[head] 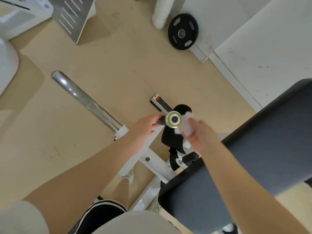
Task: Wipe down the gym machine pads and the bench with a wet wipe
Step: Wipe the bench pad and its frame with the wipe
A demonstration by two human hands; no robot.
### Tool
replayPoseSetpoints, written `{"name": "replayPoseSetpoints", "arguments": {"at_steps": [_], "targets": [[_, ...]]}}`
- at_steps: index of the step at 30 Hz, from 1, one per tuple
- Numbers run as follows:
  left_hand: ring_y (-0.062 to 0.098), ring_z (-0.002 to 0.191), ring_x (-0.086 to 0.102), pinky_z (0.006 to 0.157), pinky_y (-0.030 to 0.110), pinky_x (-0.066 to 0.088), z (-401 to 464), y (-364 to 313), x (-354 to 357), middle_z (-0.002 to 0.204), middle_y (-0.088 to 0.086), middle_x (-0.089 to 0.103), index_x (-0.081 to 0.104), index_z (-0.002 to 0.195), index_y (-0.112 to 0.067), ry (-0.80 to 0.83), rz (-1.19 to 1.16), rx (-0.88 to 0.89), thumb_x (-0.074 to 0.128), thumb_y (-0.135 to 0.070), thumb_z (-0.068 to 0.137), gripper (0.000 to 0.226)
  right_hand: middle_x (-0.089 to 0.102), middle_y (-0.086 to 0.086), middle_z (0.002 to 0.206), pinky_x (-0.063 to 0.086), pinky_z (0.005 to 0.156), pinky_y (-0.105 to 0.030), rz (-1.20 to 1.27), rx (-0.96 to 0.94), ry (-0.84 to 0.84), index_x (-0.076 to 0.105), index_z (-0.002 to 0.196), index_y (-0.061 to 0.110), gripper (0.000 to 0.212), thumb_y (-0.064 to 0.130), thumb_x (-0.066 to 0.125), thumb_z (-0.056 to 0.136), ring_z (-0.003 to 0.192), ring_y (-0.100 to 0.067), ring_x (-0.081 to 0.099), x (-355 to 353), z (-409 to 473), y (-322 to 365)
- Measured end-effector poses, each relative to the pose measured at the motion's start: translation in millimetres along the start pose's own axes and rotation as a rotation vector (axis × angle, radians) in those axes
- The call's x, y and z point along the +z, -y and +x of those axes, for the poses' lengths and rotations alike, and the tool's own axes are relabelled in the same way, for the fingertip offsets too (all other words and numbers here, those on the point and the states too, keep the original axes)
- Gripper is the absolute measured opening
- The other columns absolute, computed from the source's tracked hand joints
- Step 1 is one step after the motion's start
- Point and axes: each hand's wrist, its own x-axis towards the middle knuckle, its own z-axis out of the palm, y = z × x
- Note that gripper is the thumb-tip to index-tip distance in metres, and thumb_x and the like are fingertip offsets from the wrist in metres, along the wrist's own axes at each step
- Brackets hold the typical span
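A black machine handle with a silver and green end cap (174,119) stands in the middle of the view. My left hand (146,128) grips the dark handle just left of the cap. My right hand (197,134) holds a crumpled white wet wipe (186,123) against the right side of the cap. A large grey padded bench (263,149) runs from the lower middle to the right edge, under my right forearm. A small black pad (173,137) sits below the handle.
The machine's white frame (157,162) and a chrome bar (84,98) lie over the beige floor. A black weight plate (183,32) leans on the white wall at the top. A perforated footplate (70,16) is at the top left. My legs and shoes show below.
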Motion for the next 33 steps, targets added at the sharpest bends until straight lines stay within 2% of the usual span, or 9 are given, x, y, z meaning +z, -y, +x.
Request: {"name": "replayPoseSetpoints", "arguments": {"at_steps": [2, 6, 11, 16, 19, 22, 27, 30, 33], "targets": [[0.011, 0.117, 0.05, 0.1, 0.031, 0.033, -2, -1, 1, 0.117, -0.006, 0.058, 0.059, 0.108, -0.024, 0.003, -0.009, 0.027, 0.029, -0.026, 0.099, 0.032, 0.048, -0.02, 0.129, 0.044, 0.098, -0.043, 0.211, 0.215, -0.123, 0.04, 0.131, -0.001, 0.037, 0.004, 0.046, 0.094, 0.121, -0.035, 0.048, 2, 1, -35], [0.002, 0.099, 0.054, 0.092, 0.027, 0.035, -2, -1, -10, 0.099, -0.011, 0.065, 0.064, 0.087, -0.026, -0.059, 0.0, 0.044, 0.029, -0.033, 0.099, 0.038, 0.045, -0.017, 0.137, 0.034, 0.105, -0.042, 0.475, 0.422, -0.079, 0.042, 0.13, -0.004, 0.034, 0.007, 0.041, 0.098, 0.129, -0.032, 0.041, 40, -5, -66], [0.011, 0.107, 0.049, 0.096, 0.028, 0.032, -10, -3, -21, 0.11, -0.002, 0.059, 0.057, 0.106, -0.016, -0.169, 0.008, 0.052, 0.032, -0.029, 0.098, 0.029, 0.06, -0.018, 0.092, 0.054, 0.076, -0.033, 0.676, 0.445, 0.043, 0.054, 0.088, -0.004, 0.02, 0.003, 0.038, 0.097, 0.108, -0.021, 0.058, 43, -10, -47], [0.011, 0.105, 0.052, 0.097, 0.028, 0.037, -29, -22, -17, 0.108, -0.003, 0.06, 0.061, 0.093, -0.021, -0.208, 0.059, 0.184, 0.036, -0.021, 0.096, 0.024, 0.068, -0.014, 0.089, 0.059, 0.057, -0.032, 0.603, 0.178, 0.167, 0.055, 0.099, 0.001, 0.016, 0.01, 0.041, 0.097, 0.079, -0.023, 0.067, 17, -59, -57], [-0.006, 0.084, 0.053, 0.078, 0.006, 0.038, -46, -37, -5, 0.097, -0.015, 0.06, 0.06, 0.095, -0.021, -0.25, 0.305, 0.492, 0.039, -0.02, 0.097, 0.021, 0.072, -0.007, 0.083, 0.058, 0.058, -0.027, 0.526, -0.003, 0.257, 0.058, 0.101, 0.007, 0.021, 0.011, 0.037, 0.097, 0.072, -0.016, 0.071, -17, -93, -50], [-0.011, 0.075, 0.054, 0.069, 0.002, 0.038, -68, -50, 26, 0.096, -0.014, 0.061, 0.058, 0.106, -0.018, -0.044, 0.497, 0.72, 0.044, -0.026, 0.096, 0.019, 0.068, -0.007, 0.092, 0.058, 0.063, -0.027, 0.254, -0.128, 0.29, 0.058, 0.106, 0.01, 0.02, 0.007, 0.041, 0.095, 0.077, -0.016, 0.068, -48, -122, -30], [0.019, 0.089, 0.063, 0.072, 0.028, 0.052, -84, -45, 94, 0.097, 0.005, 0.065, 0.059, 0.112, -0.013, 0.468, 0.547, 0.187, 0.042, -0.057, 0.088, 0.053, 0.065, -0.007, 0.095, 0.057, 0.07, -0.031, 0.08, -0.377, 0.201, 0.058, 0.101, 0.01, 0.016, 0.013, 0.053, 0.085, 0.083, -0.02, 0.064, -91, -152, -7], [0.017, 0.078, 0.068, 0.065, 0.023, 0.056, -94, -36, 118, 0.093, 0.01, 0.068, 0.059, 0.102, -0.011, 0.521, 0.505, 0.149, 0.049, -0.035, 0.093, 0.027, 0.063, -0.007, 0.092, 0.053, 0.069, -0.032, 0.043, -0.517, 0.018, 0.059, 0.093, 0.012, 0.011, 0.004, 0.051, 0.09, 0.085, -0.024, 0.06, -113, -162, -8], [0.012, 0.064, 0.067, 0.052, 0.017, 0.049, -98, -25, 137, 0.086, 0.01, 0.069, 0.059, 0.089, -0.013, 0.529, 0.507, 0.149, 0.055, -0.022, 0.092, 0.01, 0.061, 0.005, 0.083, 0.047, 0.064, -0.023, -0.033, -0.684, -0.184, 0.061, 0.077, 0.02, 0.03, -0.007, 0.052, 0.086, 0.08, -0.012, 0.057, -131, -174, -17]]}}
